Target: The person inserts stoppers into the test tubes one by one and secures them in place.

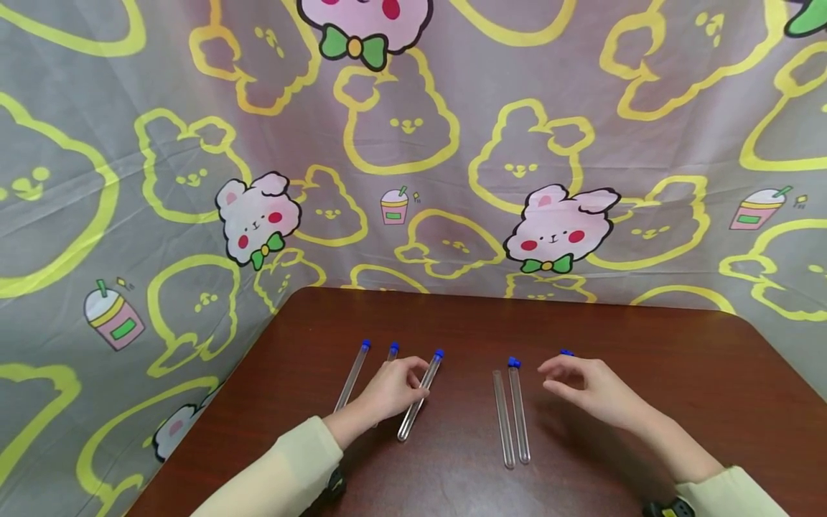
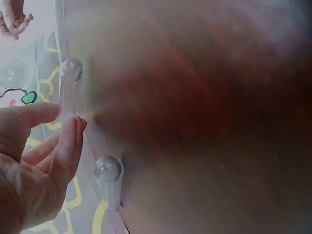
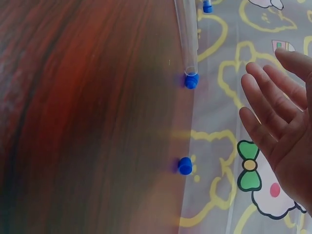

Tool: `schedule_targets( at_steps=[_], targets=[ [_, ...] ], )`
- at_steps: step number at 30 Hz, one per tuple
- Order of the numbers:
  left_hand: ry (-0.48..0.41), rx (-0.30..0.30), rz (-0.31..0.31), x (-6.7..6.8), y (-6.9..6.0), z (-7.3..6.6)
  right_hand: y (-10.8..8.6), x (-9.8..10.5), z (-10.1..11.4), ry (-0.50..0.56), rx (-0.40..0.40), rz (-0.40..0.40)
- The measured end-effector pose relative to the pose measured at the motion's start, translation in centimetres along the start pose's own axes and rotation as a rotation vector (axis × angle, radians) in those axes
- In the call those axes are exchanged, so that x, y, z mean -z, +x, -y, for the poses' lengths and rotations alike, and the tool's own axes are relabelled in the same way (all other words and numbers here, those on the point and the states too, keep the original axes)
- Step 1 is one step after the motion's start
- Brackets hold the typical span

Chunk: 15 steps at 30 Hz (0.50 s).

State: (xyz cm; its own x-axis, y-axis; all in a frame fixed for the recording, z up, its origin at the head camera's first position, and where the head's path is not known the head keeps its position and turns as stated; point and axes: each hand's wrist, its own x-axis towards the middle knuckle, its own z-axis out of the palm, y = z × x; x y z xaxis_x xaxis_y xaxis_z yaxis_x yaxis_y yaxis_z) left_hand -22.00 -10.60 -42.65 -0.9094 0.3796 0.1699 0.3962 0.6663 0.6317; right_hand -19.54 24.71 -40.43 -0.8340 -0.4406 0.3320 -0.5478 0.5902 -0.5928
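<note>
My left hand (image 1: 390,388) pinches a clear test tube (image 1: 411,418) with a blue cap, thumb and fingers on either side of it. To its left lie two more blue-capped test tubes, one (image 1: 352,377) in plain sight and one (image 1: 393,350) mostly hidden by the hand. My right hand (image 1: 601,391) hovers with loosely bent fingers and holds nothing. Near it a blue cap (image 1: 566,352) lies on the table, partly behind the fingers. Between the hands are an uncapped test tube (image 1: 503,424) and another tube (image 1: 520,420) with blue at its far end; whether that cap is fitted I cannot tell.
The brown wooden table (image 1: 452,481) carries all the tubes. Behind it and along the left hangs a grey cloth (image 1: 452,194) printed with yellow outlines and rabbit faces. In the right wrist view, a loose blue cap (image 3: 185,165) lies near the table's far edge.
</note>
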Motion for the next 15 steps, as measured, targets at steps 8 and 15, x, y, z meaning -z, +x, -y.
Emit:
schedule_targets(
  at_steps=[8,15],
  targets=[
    [0.071,0.039,-0.021,-0.05,0.35,0.46,-0.28,0.2,0.0,0.001,-0.003,-0.009],
    [0.098,0.038,-0.021,-0.15,0.45,0.77,-0.43,0.42,0.11,-0.003,-0.012,-0.017]
  ],
)
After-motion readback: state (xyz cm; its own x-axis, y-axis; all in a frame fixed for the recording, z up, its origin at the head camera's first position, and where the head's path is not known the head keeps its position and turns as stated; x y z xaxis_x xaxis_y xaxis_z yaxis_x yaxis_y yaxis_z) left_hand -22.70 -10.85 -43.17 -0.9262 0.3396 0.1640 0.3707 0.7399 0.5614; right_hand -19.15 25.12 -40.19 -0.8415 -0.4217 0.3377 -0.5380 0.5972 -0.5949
